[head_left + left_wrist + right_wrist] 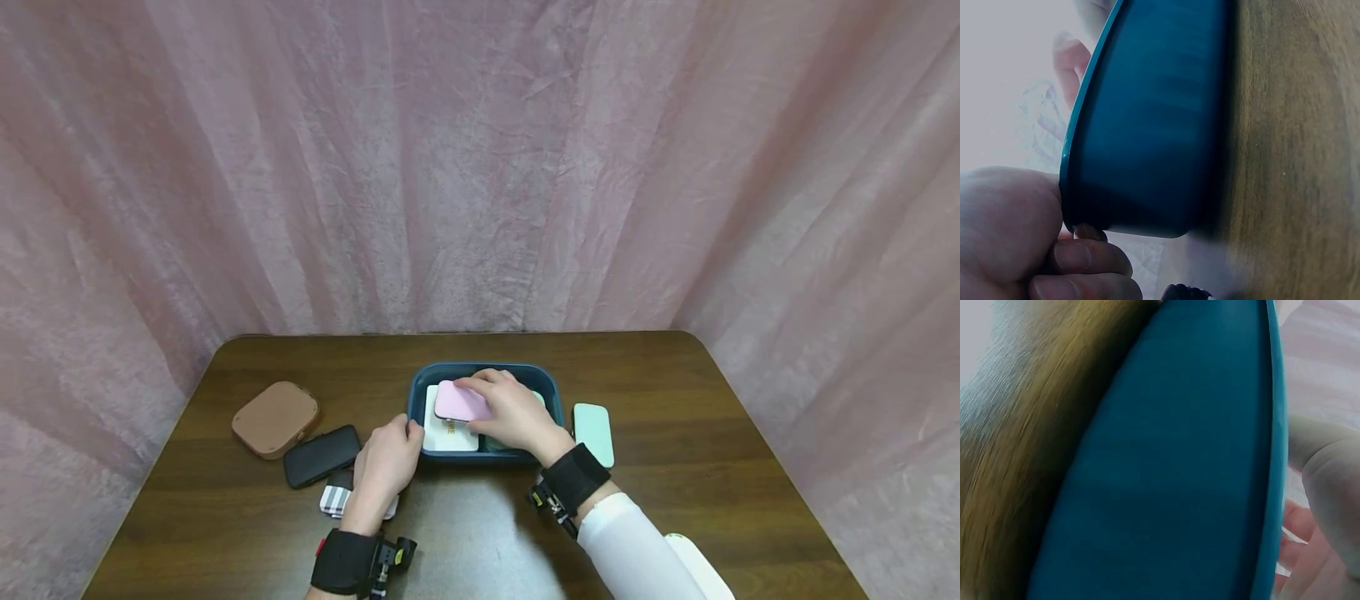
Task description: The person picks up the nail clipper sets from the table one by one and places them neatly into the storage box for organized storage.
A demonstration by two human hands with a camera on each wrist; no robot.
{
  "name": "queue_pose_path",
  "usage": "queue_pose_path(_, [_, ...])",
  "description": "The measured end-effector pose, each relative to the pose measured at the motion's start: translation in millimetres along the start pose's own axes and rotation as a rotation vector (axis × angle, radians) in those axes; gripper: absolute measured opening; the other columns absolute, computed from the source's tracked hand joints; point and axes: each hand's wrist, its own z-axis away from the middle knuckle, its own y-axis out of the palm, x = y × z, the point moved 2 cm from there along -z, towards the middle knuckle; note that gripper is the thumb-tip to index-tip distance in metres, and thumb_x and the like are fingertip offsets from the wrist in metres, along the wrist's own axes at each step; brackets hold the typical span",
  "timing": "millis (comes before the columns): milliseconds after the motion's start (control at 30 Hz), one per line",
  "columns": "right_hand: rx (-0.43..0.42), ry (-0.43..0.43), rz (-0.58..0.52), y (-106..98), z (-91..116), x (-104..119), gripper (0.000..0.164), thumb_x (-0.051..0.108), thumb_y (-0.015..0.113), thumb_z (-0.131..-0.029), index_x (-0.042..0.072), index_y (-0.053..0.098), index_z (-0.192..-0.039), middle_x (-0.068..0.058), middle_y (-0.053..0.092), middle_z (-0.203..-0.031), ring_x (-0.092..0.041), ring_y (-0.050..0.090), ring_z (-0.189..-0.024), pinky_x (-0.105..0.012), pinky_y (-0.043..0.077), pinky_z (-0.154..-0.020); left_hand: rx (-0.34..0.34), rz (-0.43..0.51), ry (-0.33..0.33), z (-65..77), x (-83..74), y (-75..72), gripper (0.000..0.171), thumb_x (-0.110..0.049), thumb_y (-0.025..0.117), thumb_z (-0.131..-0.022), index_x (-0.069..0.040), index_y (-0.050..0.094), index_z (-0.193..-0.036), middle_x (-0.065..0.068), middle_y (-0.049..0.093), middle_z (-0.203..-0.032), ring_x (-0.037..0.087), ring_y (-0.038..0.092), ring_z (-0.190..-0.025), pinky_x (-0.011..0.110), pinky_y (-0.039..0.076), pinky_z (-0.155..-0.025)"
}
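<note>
A dark blue plastic bin [450, 367] stands near the middle of the table. My left hand [390, 460] grips the rim at its near left corner; in the left wrist view the thumb and curled fingers meet at that corner of the bin [1147, 125]. Inside the bin, my right hand [516, 412] holds a pink, phone-like slab [457, 402] by its right end, over a white box [441, 435] with gold print. Something pale green lies partly hidden under the right hand. The bin's wall [1191, 450] hides that grasp in the right wrist view.
Left of the bin lie a tan rounded case [275, 418], a black slab [322, 457] and a black-and-white patterned thing [334, 500] partly behind the left wrist. A mint slab [593, 433] lies right of the bin; a white object [697, 567] is near the right sleeve.
</note>
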Motion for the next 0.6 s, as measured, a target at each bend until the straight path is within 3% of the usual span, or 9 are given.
queue_pose_path(600, [0.065, 0.014, 0.083, 17.2, -23.8, 9.8, 0.062, 0.026, 0.084, -0.096, 0.024, 0.061, -0.153, -0.005, 0.062, -0.146, -0.025, 0.055, -0.129, -0.044, 0.048, -0.108, -0.006, -0.004, 0.017, 0.3, -1.2, 0.2, 0.032, -0.028, 0.048, -0.11, -0.011, 0.057, -0.084, 0.006, 0.048, -0.068, 0.022, 0.047, -0.055, 0.035, 0.034, -0.051])
